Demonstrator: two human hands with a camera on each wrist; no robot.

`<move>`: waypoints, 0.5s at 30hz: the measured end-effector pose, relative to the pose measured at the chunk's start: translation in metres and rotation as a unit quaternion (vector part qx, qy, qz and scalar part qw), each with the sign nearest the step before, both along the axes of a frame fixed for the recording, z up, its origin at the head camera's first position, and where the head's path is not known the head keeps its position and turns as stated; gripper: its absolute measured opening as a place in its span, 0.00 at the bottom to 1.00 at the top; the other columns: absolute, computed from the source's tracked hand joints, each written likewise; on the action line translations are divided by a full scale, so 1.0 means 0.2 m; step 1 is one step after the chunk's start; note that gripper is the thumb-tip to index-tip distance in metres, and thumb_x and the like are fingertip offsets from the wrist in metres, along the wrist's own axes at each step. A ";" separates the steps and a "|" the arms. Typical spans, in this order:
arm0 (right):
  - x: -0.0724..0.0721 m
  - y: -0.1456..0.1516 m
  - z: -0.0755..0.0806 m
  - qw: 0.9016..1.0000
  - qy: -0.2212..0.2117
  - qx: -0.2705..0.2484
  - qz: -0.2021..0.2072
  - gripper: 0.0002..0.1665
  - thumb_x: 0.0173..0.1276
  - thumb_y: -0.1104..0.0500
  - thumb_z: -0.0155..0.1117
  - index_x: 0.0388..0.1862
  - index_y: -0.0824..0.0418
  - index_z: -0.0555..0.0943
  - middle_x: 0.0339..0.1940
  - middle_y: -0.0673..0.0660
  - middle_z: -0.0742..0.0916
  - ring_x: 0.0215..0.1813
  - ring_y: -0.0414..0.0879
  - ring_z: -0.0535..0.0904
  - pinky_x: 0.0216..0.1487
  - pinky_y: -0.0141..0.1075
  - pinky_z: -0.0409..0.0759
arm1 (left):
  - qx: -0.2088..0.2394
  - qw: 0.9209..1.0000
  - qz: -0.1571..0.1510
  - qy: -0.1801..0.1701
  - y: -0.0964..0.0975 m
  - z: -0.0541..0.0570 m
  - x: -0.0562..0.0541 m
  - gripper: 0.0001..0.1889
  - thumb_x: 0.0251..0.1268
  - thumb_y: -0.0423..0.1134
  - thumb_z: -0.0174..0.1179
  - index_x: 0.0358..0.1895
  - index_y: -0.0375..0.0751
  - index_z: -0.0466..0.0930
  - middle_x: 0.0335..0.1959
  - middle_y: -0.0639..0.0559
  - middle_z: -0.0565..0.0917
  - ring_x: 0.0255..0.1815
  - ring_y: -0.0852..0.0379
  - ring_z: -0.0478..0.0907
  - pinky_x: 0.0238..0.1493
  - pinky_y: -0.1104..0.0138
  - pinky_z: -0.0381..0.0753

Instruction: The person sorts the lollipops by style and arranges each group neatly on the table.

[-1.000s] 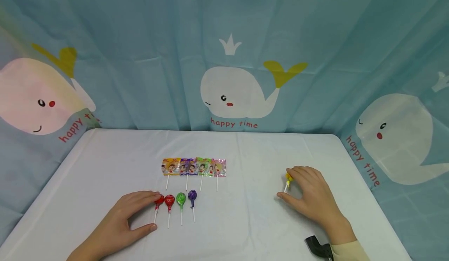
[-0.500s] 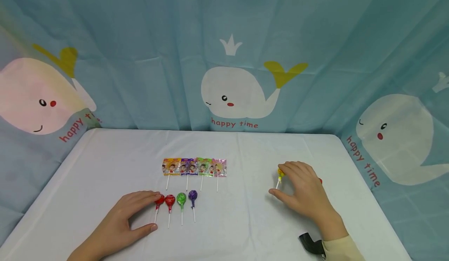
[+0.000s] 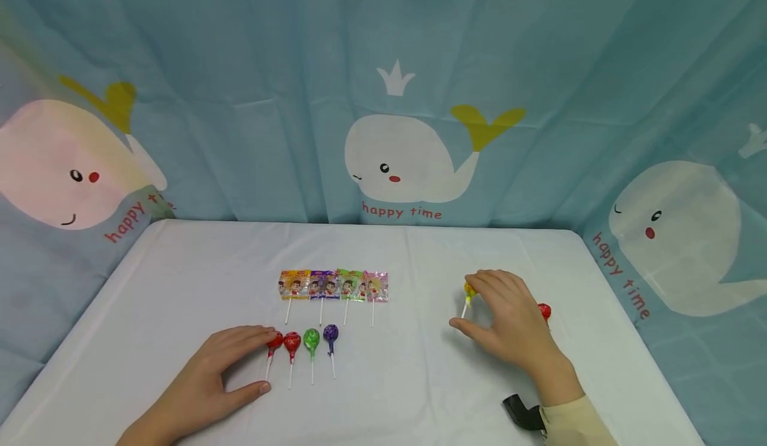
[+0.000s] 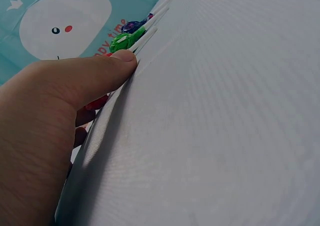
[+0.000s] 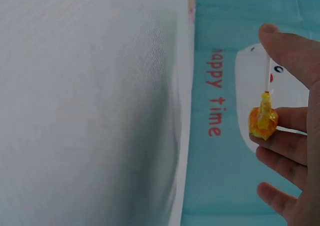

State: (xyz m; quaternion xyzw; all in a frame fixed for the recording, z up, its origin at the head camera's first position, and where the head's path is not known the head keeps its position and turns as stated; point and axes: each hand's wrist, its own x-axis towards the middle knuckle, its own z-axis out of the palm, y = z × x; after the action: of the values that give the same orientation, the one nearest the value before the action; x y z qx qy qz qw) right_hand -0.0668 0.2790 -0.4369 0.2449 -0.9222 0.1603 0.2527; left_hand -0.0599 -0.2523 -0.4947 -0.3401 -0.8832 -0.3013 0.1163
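My left hand (image 3: 206,376) rests on the white table, its fingertips on the head of a red lollipop (image 3: 275,341) and its thumb near the end of that stick. Beside it lie another red lollipop (image 3: 291,343), a green lollipop (image 3: 311,339) and a purple lollipop (image 3: 331,333) in a row. Over the right side of the table, my right hand (image 3: 509,319) holds a yellow lollipop (image 5: 263,122) lengthwise, thumb at the stick's end and fingers at the wrapped head. From the right wrist, the lollipop shows raised against the curtain.
Flat-wrapped lollipops (image 3: 324,285) in orange, purple, green and pink lie in a row behind the round ones. Another red lollipop (image 3: 544,311) shows partly behind the right hand. A black curved object (image 3: 522,413) sits at the right wrist. A whale-print curtain (image 3: 287,166) borders the table.
My right hand has moved left and slightly away from me with the yellow lollipop, uncovering a red lollipop to its right. The left hand has stayed in place.
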 end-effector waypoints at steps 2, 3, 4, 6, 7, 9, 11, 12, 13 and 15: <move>0.00 0.00 0.00 1.000 -0.003 0.001 0.000 0.45 0.60 0.33 0.82 0.63 0.64 0.86 0.59 0.58 0.90 0.64 0.60 0.83 0.71 0.58 0.74 | 0.000 1.000 -0.002 0.000 0.00 0.00 0.00 0.45 0.47 0.48 0.89 0.74 0.57 0.82 0.70 0.62 0.83 0.72 0.59 0.74 0.76 0.78 0.54; 0.00 -0.01 0.00 1.000 -0.004 0.000 0.001 0.45 0.60 0.32 0.82 0.63 0.65 0.86 0.59 0.58 0.90 0.64 0.60 0.83 0.71 0.59 0.74 | 0.002 1.000 -0.002 0.002 0.00 0.00 0.00 0.45 0.47 0.48 0.89 0.74 0.57 0.82 0.70 0.62 0.83 0.72 0.59 0.74 0.76 0.78 0.54; 0.00 -0.01 0.01 1.000 -0.007 -0.001 0.001 0.46 0.61 0.32 0.82 0.63 0.64 0.86 0.59 0.58 0.90 0.65 0.60 0.83 0.71 0.58 0.74 | 0.001 1.000 -0.003 0.003 0.00 0.00 0.00 0.45 0.47 0.48 0.89 0.74 0.57 0.82 0.70 0.62 0.83 0.72 0.59 0.74 0.76 0.78 0.54; 0.00 -0.01 0.01 1.000 -0.008 -0.003 0.002 0.46 0.61 0.31 0.81 0.64 0.64 0.86 0.59 0.58 0.90 0.65 0.60 0.82 0.72 0.58 0.74 | 0.004 1.000 -0.005 0.008 0.00 0.00 -0.01 0.44 0.47 0.48 0.89 0.74 0.56 0.83 0.69 0.61 0.84 0.71 0.59 0.74 0.76 0.78 0.54; 0.00 -0.02 0.01 1.000 -0.008 -0.004 0.003 0.46 0.62 0.31 0.81 0.64 0.64 0.86 0.59 0.59 0.90 0.65 0.60 0.82 0.72 0.59 0.74 | 0.005 1.000 -0.006 0.012 0.00 0.00 -0.01 0.44 0.47 0.48 0.89 0.74 0.56 0.83 0.69 0.60 0.84 0.71 0.59 0.75 0.76 0.78 0.54; -0.01 -0.03 0.01 1.000 -0.007 -0.006 0.007 0.46 0.62 0.30 0.81 0.64 0.65 0.86 0.60 0.59 0.90 0.65 0.60 0.83 0.72 0.58 0.73 | 0.005 1.000 -0.006 0.013 0.00 0.00 -0.01 0.45 0.47 0.49 0.89 0.74 0.56 0.83 0.69 0.61 0.84 0.71 0.59 0.75 0.76 0.78 0.54; -0.02 -0.04 0.02 1.000 -0.006 -0.003 0.010 0.46 0.62 0.30 0.80 0.64 0.64 0.86 0.59 0.58 0.90 0.65 0.59 0.83 0.73 0.57 0.73 | 0.005 1.000 -0.005 0.014 0.00 -0.01 0.00 0.45 0.47 0.49 0.89 0.74 0.56 0.83 0.69 0.61 0.84 0.71 0.59 0.75 0.76 0.78 0.54; -0.02 -0.05 0.02 1.000 -0.005 -0.002 0.011 0.46 0.62 0.30 0.80 0.64 0.64 0.86 0.59 0.58 0.90 0.65 0.59 0.83 0.73 0.57 0.73 | 0.004 1.000 -0.004 0.013 0.00 -0.01 0.00 0.45 0.47 0.49 0.89 0.74 0.57 0.83 0.69 0.61 0.84 0.71 0.59 0.75 0.76 0.78 0.53; -0.02 -0.05 0.02 1.000 -0.005 -0.003 0.013 0.45 0.62 0.31 0.80 0.63 0.64 0.86 0.59 0.58 0.90 0.65 0.59 0.83 0.73 0.57 0.73 | 0.004 1.000 -0.003 0.012 0.00 -0.01 0.00 0.44 0.47 0.50 0.89 0.74 0.57 0.83 0.69 0.61 0.84 0.71 0.59 0.75 0.76 0.78 0.53; -0.04 -0.07 0.02 1.000 -0.003 -0.003 0.018 0.45 0.63 0.31 0.80 0.63 0.64 0.86 0.59 0.57 0.90 0.64 0.58 0.83 0.74 0.56 0.73 | 0.005 1.000 -0.003 0.012 0.01 -0.01 0.00 0.44 0.48 0.50 0.89 0.73 0.57 0.83 0.68 0.60 0.84 0.70 0.58 0.75 0.76 0.78 0.53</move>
State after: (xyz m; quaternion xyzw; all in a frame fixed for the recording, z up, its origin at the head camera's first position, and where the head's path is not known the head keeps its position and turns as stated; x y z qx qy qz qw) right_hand -0.0739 0.2651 -0.4321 0.2599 -0.9181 0.1681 0.2475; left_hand -0.0606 -0.2513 -0.4963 -0.3454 -0.8793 -0.3019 0.1279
